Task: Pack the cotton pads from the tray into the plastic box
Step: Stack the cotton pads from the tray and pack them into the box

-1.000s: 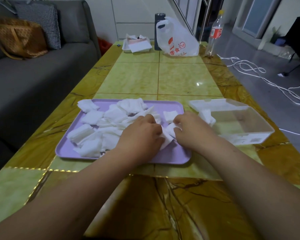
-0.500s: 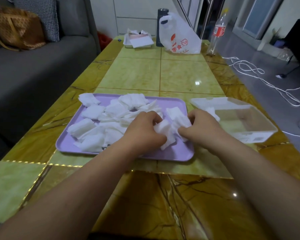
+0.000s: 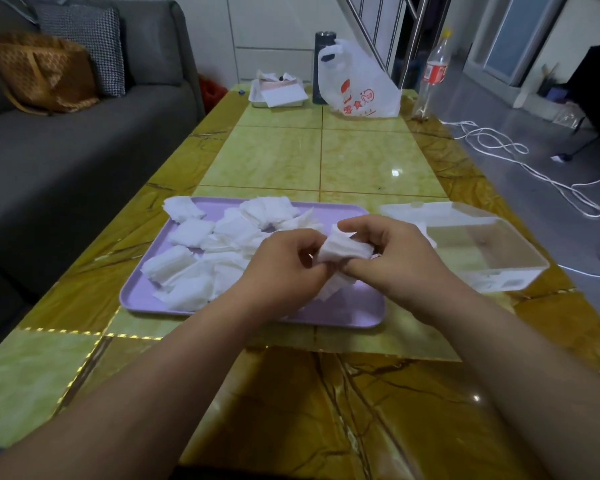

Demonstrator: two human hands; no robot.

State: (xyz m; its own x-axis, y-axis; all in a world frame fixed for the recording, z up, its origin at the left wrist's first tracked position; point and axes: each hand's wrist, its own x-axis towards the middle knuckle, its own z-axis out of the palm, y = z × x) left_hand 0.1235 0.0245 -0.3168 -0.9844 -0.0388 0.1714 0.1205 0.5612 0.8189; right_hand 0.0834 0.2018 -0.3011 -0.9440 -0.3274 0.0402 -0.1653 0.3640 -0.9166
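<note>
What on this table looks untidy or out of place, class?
The cotton pads lie in a jumbled heap on the purple tray, one overhanging its far left rim. Both hands hold a small stack. Nothing looks spilled or damaged.

tray (image 3: 146, 299) on table (image 3: 361, 161) | plastic box (image 3: 520, 271) right of tray
</note>
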